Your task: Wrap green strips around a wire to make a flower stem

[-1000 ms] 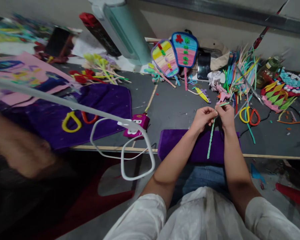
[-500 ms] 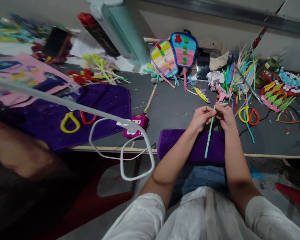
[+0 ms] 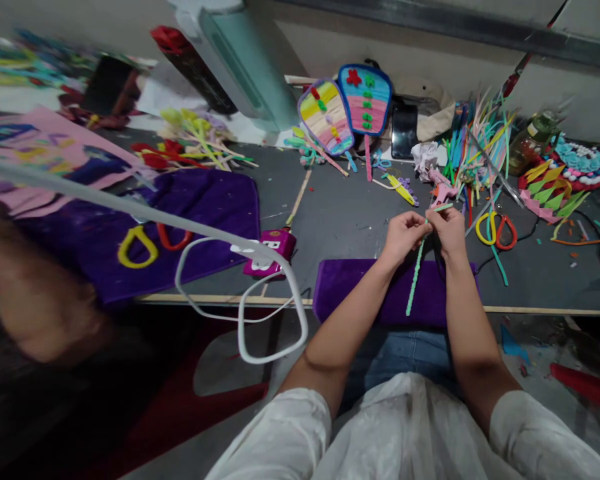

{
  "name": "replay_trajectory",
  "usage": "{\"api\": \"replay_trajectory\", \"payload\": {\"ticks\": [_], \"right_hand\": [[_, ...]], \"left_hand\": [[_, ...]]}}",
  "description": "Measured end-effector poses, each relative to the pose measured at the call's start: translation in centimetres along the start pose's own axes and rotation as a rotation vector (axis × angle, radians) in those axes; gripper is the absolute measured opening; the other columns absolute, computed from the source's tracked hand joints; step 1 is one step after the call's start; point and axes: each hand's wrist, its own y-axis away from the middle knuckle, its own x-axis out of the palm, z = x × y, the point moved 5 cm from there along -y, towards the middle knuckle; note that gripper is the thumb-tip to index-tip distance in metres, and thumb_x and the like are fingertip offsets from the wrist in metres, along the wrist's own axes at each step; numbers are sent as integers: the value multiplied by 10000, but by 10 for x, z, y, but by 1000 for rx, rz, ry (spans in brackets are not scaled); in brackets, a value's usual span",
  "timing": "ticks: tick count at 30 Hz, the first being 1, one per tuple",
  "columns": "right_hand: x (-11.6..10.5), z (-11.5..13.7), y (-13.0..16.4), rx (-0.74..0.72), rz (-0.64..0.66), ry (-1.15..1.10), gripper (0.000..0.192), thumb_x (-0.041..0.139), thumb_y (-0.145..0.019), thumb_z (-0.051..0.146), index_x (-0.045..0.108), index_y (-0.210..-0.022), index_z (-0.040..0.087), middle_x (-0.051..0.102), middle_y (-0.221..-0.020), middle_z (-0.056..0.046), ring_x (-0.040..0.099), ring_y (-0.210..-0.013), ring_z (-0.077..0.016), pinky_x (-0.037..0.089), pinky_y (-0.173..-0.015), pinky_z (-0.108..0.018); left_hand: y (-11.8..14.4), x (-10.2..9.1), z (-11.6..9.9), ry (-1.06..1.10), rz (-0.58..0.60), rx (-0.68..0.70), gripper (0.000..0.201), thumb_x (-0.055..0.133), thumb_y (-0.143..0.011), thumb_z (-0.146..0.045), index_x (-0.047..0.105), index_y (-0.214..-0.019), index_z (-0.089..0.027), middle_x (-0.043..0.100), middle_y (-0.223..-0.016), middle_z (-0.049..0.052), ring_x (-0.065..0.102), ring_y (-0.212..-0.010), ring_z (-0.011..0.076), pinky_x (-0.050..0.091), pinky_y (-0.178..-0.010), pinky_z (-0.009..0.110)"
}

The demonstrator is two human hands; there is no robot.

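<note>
Mint-green pipe cleaner (image 3: 414,285) hangs down from between my fingertips, its lower length looking twisted or beaded. A short end of it sticks out to the upper right. My left hand (image 3: 405,237) pinches it from one side, and my right hand (image 3: 446,230) grips it close beside, the fingertips nearly touching. Below the hands a folded purple cloth (image 3: 347,283) lies at the table's edge. Just beyond my fingers is a pink glue gun (image 3: 443,188), partly hidden. Scissors with yellow and red handles (image 3: 497,230) lie right of my right hand.
Two colourful fan-shaped crafts (image 3: 365,100) lean at the back near a black phone (image 3: 404,130). A bundle of pipe cleaners (image 3: 483,147) stands at right. Leftward are a purple power socket (image 3: 270,252), a white looped frame (image 3: 273,357) and another person's arm (image 3: 40,287).
Both hands stay together on the pipe cleaner, with only slight finger movement. The view has shifted a little, and the other person's arm at left has moved slightly.
</note>
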Motion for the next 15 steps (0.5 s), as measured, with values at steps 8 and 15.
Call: {"api": "replay_trajectory", "payload": {"ticks": [8,15], "right_hand": [[1,-4,3,238,147,-161,204,723,-591,322,611,-684,179,420,-493,79,268,-417,-37,155,-396,-202],[6,-2,6,294,263,-264,242,740,-574,343,618,-715,189,462,-538,61,334,-437,-39,178,-382,-187]], "left_hand": [[2,1,-4,185,77,-74,393,815,-554,-394,545,-672,-135,536,-501,-56,393,-328,23,251,-313,161],[5,6,-3,353,221,-170,406,836,-544,-358,514,-654,-137,535,-513,-56,362,-333,3,227,-321,144]]}}
